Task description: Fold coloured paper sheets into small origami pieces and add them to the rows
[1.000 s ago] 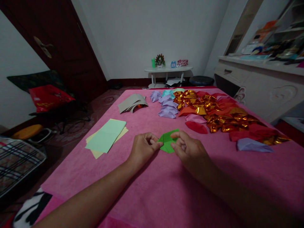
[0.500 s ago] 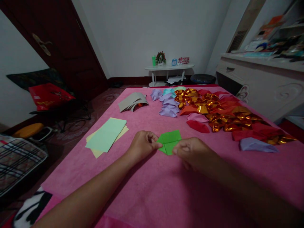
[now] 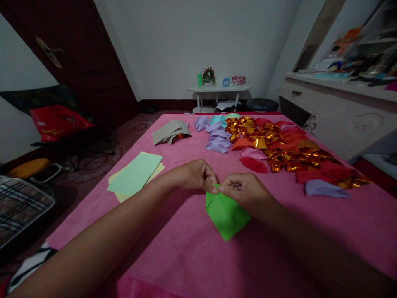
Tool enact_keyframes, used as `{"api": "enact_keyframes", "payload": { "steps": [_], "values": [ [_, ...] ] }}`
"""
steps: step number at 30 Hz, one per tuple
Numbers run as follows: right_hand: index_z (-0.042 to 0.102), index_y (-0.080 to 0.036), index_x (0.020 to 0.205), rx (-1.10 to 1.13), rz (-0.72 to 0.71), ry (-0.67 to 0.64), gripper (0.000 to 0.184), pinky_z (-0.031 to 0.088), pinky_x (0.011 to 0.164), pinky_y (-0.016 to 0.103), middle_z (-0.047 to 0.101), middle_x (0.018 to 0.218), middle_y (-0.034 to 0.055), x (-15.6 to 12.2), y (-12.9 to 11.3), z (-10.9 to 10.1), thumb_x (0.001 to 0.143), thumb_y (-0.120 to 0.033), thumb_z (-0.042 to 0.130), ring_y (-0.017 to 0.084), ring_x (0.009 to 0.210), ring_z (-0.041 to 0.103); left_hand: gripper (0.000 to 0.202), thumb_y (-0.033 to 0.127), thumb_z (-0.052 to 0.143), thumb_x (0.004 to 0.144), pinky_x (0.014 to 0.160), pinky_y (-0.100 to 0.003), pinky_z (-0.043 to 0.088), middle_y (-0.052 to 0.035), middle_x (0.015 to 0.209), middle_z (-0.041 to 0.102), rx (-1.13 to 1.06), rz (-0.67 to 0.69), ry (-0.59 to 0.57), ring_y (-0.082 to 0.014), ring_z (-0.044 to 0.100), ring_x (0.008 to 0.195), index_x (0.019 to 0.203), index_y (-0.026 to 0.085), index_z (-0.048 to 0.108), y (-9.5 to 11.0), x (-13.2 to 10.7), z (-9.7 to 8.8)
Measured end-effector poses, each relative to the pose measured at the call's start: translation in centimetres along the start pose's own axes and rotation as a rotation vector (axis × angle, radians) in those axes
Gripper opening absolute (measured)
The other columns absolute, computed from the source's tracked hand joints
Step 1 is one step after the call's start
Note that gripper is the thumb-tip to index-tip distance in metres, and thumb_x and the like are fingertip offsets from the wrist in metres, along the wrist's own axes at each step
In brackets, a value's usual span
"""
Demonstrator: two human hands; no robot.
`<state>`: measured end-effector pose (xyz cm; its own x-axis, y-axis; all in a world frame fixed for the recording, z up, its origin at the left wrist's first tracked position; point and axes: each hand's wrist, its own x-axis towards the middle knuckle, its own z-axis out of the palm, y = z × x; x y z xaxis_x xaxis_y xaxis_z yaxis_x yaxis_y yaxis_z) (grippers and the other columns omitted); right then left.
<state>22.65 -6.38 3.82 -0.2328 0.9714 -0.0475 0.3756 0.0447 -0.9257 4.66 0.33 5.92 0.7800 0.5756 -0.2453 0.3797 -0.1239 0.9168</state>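
Note:
Both of my hands pinch the top edge of a folded green paper (image 3: 226, 213), which hangs down from my fingertips above the pink table cover (image 3: 192, 244). My left hand (image 3: 194, 175) grips it from the left with thumb and forefinger pressed together. My right hand (image 3: 243, 189) grips the same edge from the right, fingers curled. The paper's lower point tilts toward me.
A stack of pale green and yellow sheets (image 3: 136, 175) lies to the left. Grey folded paper (image 3: 171, 131) sits farther back. Purple folded pieces (image 3: 217, 138) and a heap of gold, red and pink folded pieces (image 3: 288, 151) fill the right. A lone purple piece (image 3: 325, 188) lies nearest right.
The green paper has been lifted off the table; it now hangs from both hands, closer to me. My hands have come together at its top edge.

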Motion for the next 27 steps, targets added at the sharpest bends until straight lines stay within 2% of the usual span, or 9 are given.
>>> {"api": "enact_keyframes", "payload": {
  "steps": [3,5,9,14,18,22,25,27],
  "values": [
    [0.050,-0.017,0.055,0.161,0.058,-0.019,0.030,0.025,0.039,0.020,0.043,0.044,-0.0057,0.0,-0.2,-0.4,0.073,-0.040,0.057,0.007,0.039,0.036,0.010,0.019,0.075,0.063,0.052,-0.019,0.040,0.0013,0.055,0.062,-0.126,0.047,0.213,-0.0070,0.050,0.050,0.063,0.011,0.069,0.0,0.5,0.3],
    [0.049,-0.018,0.053,0.217,0.106,-0.078,0.033,0.026,0.037,0.020,0.045,0.040,-0.0051,0.0,-0.2,-0.5,0.075,-0.042,0.053,0.007,0.035,0.038,0.014,0.022,0.075,0.064,0.052,-0.020,0.042,0.0001,0.055,0.063,-0.184,0.055,0.296,-0.0076,0.052,0.049,0.063,0.010,0.069,-0.3,0.6,0.5],
    [0.049,-0.018,0.051,0.162,0.106,-0.150,0.034,0.028,0.037,0.018,0.049,0.038,-0.0034,0.1,0.2,-0.1,0.075,-0.041,0.053,0.007,0.033,0.041,0.020,0.027,0.079,0.059,0.051,-0.021,0.043,-0.0010,0.055,0.063,-0.205,0.049,0.289,-0.0086,0.053,0.049,0.062,0.010,0.069,-1.1,0.7,0.6],
    [0.047,-0.019,0.054,0.127,0.116,-0.104,0.031,0.029,0.036,0.018,0.047,0.039,-0.0055,0.1,0.4,0.2,0.073,-0.042,0.055,0.007,0.033,0.041,0.026,0.031,0.079,0.057,0.050,-0.021,0.041,-0.0014,0.056,0.061,-0.227,0.069,0.360,-0.0084,0.051,0.049,0.062,0.009,0.066,-1.7,1.2,1.1],
    [0.047,-0.019,0.055,0.189,0.074,-0.046,0.033,0.025,0.036,0.019,0.043,0.039,-0.0068,-0.1,0.5,0.3,0.073,-0.045,0.057,0.007,0.034,0.038,0.031,0.039,0.072,0.066,0.046,-0.019,0.034,0.0024,0.055,0.054,-0.233,0.143,0.439,-0.0061,0.044,0.047,0.064,0.010,0.060,-2.2,1.4,2.4],
    [0.047,-0.019,0.054,0.243,0.086,-0.047,0.035,0.025,0.037,0.019,0.045,0.039,-0.0059,-0.1,0.8,0.5,0.073,-0.046,0.058,0.007,0.034,0.038,0.025,0.036,0.064,0.076,0.051,-0.019,0.035,0.0034,0.060,0.051,-0.079,0.240,0.536,-0.0070,0.046,0.054,0.068,0.013,0.056,-2.5,0.9,3.3],
    [0.048,-0.018,0.055,0.274,0.117,-0.076,0.037,0.025,0.036,0.019,0.046,0.036,-0.0055,-0.1,1.4,0.8,0.073,-0.049,0.058,0.007,0.032,0.038,0.021,0.032,0.062,0.078,0.054,-0.019,0.036,0.0028,0.064,0.054,-0.003,0.273,0.539,-0.0077,0.047,0.058,0.071,0.013,0.056,-2.8,0.6,3.4],
    [0.050,-0.018,0.056,0.292,0.125,-0.090,0.037,0.027,0.036,0.019,0.048,0.036,-0.0050,-0.1,1.7,1.0,0.074,-0.050,0.057,0.007,0.032,0.039,0.020,0.030,0.063,0.077,0.053,-0.018,0.036,0.0034,0.063,0.052,-0.030,0.272,0.524,-0.0071,0.046,0.057,0.071,0.013,0.055,-3.0,0.4,3.2]
  ]
}}
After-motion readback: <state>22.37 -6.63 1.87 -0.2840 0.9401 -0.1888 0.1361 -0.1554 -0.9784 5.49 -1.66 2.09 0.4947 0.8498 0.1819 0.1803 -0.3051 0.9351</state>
